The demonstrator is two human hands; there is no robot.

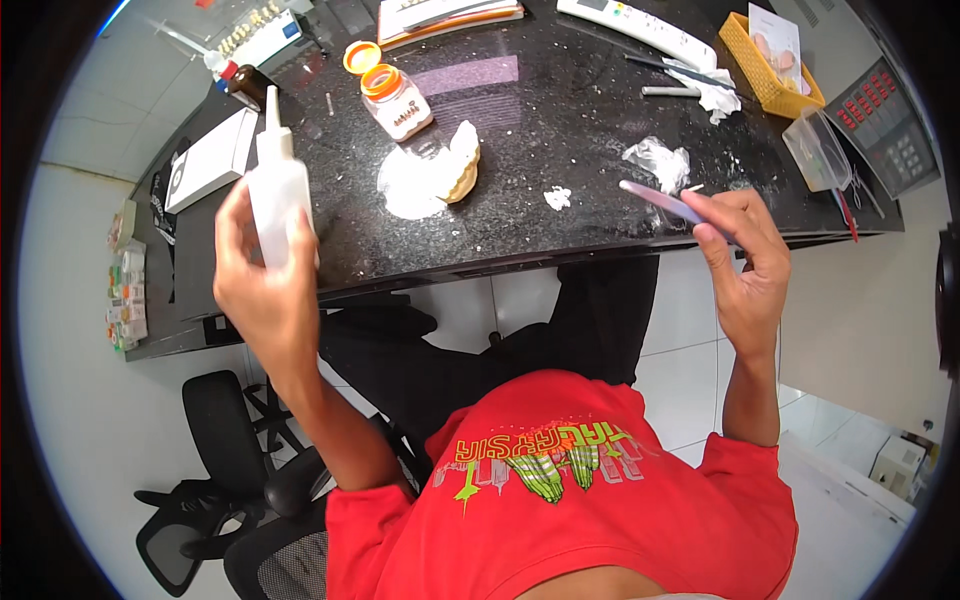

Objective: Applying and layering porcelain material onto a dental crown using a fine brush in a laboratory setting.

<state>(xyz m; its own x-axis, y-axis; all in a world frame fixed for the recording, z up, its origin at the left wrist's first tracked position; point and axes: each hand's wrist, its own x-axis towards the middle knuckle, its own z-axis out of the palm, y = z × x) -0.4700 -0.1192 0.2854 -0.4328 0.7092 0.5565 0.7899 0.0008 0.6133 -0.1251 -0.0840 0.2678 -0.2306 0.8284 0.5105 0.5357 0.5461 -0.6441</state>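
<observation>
My left hand point(265, 275) grips a white plastic squeeze bottle point(277, 190) upright, nozzle pointing up, over the counter's left front. My right hand point(745, 265) pinches a slim pale lavender spatula-like tool point(660, 197), its tip pointing left. Between my hands, a cream, ridged cast-like piece point(457, 170) rests beside a white patch of powder or paste point(400, 190). Behind these stands a clear jar point(405, 110) with an orange rim and its lid flipped open. Small white crumbs point(557, 198) and a crumpled clear wrapper point(655, 160) lie near my right hand.
The black counter point(520, 240) holds a white box point(210, 160), brown bottle point(250, 88), papers point(450, 18), long white remote point(630, 30), slim tools point(670, 90), yellow basket point(760, 70), clear container point(810, 150) and grey telephone point(880, 125). Black chairs point(220, 430) stand below left.
</observation>
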